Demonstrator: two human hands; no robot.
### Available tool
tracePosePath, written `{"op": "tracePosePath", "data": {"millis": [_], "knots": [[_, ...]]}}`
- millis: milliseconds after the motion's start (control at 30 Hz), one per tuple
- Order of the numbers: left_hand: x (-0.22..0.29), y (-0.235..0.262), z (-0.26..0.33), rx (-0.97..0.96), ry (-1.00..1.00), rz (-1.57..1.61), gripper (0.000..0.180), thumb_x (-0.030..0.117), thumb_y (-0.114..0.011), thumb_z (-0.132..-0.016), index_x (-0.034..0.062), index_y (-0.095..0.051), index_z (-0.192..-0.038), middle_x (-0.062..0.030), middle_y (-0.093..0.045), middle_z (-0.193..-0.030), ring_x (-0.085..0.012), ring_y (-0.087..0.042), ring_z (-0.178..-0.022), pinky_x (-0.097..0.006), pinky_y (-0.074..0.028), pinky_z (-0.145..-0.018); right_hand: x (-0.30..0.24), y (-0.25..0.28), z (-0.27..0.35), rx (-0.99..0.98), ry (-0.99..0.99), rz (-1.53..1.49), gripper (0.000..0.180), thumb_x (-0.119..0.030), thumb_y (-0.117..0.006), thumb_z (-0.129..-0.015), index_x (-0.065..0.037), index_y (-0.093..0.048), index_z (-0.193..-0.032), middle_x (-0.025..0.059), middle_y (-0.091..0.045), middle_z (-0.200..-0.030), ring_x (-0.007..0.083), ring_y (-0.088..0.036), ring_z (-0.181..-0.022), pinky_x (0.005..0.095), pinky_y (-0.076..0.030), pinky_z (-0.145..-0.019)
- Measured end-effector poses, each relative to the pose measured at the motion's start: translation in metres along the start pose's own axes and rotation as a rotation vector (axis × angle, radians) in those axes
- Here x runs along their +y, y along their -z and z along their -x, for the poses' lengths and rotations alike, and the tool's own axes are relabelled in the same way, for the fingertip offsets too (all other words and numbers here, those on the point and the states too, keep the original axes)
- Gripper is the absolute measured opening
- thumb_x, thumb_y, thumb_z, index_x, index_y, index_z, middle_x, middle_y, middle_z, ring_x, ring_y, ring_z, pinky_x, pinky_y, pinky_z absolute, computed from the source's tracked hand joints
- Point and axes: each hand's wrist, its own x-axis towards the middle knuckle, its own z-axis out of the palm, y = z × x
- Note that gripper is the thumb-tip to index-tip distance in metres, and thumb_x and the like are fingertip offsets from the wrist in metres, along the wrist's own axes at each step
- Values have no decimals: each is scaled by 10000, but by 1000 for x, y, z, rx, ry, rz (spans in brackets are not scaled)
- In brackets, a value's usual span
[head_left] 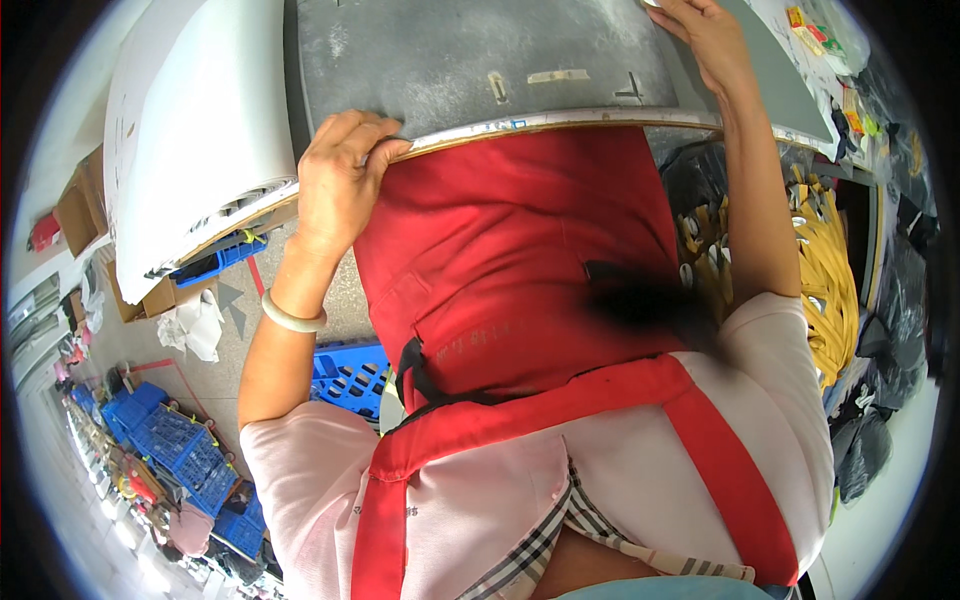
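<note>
Two hands on the grey flat tabletop [450, 60].
We see the left hand [340, 180], grip curled closed over its pale front edge, and the right hand [705, 40] resting flat, grip open, empty. Risk: the red cloth apron [500, 260] snagging on that edge.

A table [480, 60] lies at twelve o'clock, stacked sheets [190, 130] on its ten o'clock side, crates [180, 445] on the floor at eight.
</note>
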Motion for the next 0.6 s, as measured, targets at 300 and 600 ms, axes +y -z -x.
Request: {"op": "tracePosePath", "data": {"millis": [300,600], "knots": [[0,2,-3,-30,32,19,158,108,-779,-817,22,-748,-946,-90,-703,-945,-298,-659,-892,-386,-534,-783,2,4,-5,-1,-21,-34,114,-161,-681,-968,-47,-676,-961,23,-673,-934,114,-653,-884,237,-550,-818],[5,0,-2,-46,32,-37,156,132,-760,-835,36,-754,-957,-83,-702,-956,-300,-660,-908,-396,-540,-798,2,4,-1,10,-14,-30,135,-157,-678,-968,-23,-671,-960,40,-668,-953,127,-658,-892,240,-563,-813]]}}
